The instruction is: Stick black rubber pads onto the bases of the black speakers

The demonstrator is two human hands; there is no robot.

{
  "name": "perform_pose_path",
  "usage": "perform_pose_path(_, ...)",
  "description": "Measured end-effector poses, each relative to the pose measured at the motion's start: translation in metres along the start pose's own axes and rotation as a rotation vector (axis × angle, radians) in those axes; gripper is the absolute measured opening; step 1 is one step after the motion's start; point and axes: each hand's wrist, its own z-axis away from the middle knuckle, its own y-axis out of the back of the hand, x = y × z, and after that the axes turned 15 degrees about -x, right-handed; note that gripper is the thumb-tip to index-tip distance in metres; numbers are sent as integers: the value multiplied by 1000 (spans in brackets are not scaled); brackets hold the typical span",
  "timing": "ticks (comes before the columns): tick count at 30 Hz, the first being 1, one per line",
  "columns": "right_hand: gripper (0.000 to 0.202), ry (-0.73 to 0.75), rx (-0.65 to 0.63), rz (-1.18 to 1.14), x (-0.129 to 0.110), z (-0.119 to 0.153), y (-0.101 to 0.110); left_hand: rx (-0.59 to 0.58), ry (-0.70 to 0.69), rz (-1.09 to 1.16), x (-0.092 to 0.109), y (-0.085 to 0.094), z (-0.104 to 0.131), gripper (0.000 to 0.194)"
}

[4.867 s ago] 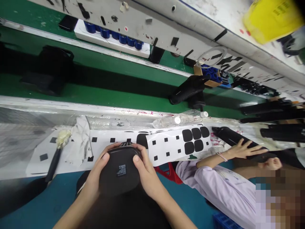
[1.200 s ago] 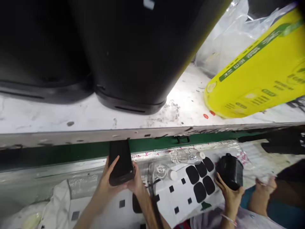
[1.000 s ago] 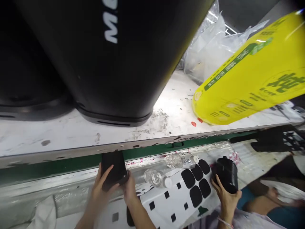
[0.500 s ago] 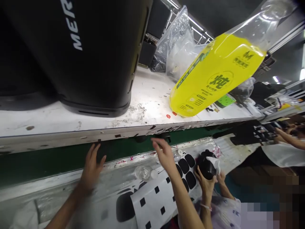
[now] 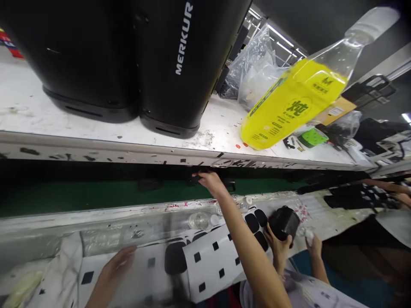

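Note:
My right hand point(image 5: 210, 183) reaches over the green belt point(image 5: 105, 194) under the shelf edge. Its fingers are closed at a small black part point(image 5: 195, 179), mostly hidden in shadow. My left hand point(image 5: 117, 265) is lower left, over the worktop, smeared by motion, so its fingers are unclear. Near it lie a white sheet with black squares point(image 5: 208, 265) and dark rounded pads point(image 5: 175, 258). A clear plastic bottle point(image 5: 199, 220) lies on its side behind the sheet.
Two tall black housings point(image 5: 180, 94), one lettered MERKUR, and a yellow-labelled bottle point(image 5: 289, 107) stand on the white shelf point(image 5: 221, 124). At right, a co-worker's hand point(image 5: 279, 248) holds a black object point(image 5: 284, 222); the other hand point(image 5: 314, 244) has a white wad. White cloth point(image 5: 66, 265) lies at left.
My left hand has drawn back from the belt toward the worktop. My right hand's fingers have closed at the black part. The view has shifted left; the co-worker's white wad has left the black object.

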Motion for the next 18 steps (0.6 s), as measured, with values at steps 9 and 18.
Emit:
perform_pose_path(9, 12, -37, -225, -90, -16, 126, -102, -174, 7, 424, 21, -24, -12, 87)
perform_pose_path(18, 51, -186, -175, -442, 27, 216, -130, -233, -30, 473, -46, 16, 74, 115)
